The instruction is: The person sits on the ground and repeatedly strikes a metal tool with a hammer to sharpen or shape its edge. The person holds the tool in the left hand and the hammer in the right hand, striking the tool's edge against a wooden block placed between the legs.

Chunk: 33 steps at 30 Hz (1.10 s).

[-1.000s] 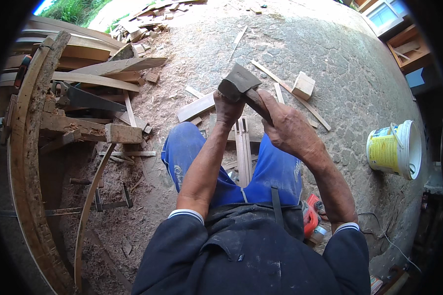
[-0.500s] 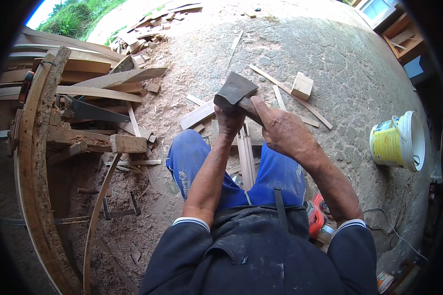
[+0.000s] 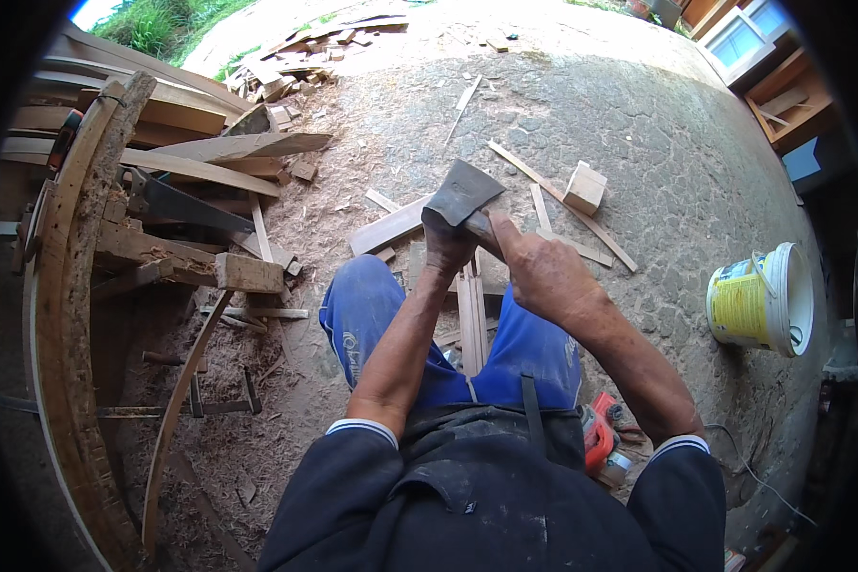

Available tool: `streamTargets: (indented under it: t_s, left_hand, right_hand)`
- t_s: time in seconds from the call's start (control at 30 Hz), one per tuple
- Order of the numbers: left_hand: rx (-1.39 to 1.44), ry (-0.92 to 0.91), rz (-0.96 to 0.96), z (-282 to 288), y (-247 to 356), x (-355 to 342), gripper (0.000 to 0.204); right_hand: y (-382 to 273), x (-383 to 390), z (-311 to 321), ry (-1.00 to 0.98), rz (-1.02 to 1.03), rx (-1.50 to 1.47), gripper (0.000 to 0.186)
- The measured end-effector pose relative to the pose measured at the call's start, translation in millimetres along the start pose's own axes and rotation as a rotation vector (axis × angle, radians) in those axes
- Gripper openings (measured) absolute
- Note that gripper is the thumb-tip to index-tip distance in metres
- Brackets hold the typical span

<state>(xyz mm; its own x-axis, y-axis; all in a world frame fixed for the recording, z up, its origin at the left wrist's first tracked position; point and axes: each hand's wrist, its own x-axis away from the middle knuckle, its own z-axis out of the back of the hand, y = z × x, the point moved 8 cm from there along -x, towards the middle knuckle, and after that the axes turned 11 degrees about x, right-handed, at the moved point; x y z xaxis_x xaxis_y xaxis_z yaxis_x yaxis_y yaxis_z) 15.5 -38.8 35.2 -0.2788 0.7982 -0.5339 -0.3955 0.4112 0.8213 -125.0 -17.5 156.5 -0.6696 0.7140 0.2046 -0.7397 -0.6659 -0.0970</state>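
An axe with a broad dark steel head is in front of me, between and beyond my knees. My right hand is wrapped round its wooden handle, close to the head. Just under the axe head is my left hand, its fingers hidden behind the steel, so what they hold or touch does not show. Long narrow wooden strips lie between my thighs, below both hands.
Curved timbers and a handsaw are at the left. Boards and a wooden block lie ahead. A white and yellow bucket stands at the right, and a red power tool rests beside my right hip.
The axe head and both hands sit slightly lower in the picture, with the grip unchanged. The whole view has shifted a little; the surrounding things stay in place.
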Motion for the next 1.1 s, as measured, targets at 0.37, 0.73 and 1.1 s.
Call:
streamTargets:
  t_s: [0.37, 0.73, 1.1]
  left_hand:
    - [0.183, 0.053, 0.143, 1.3, -37.4, -38.0, 0.014]
    - [-0.114, 0.08, -0.271, 4.5, 56.9, 23.4, 0.033]
    - [-0.022, -0.028, -0.002, -8.2, -43.0, -9.0, 0.014]
  right_hand:
    - [7.9, 56.9, 134.1, 0.923, 0.246, -0.369, 0.066]
    - [-2.9, 27.5, -42.6, 0.152, 0.039, -0.143, 0.071]
    - [25.0, 65.4, 149.6, 1.243, 0.003, -0.389, 0.052]
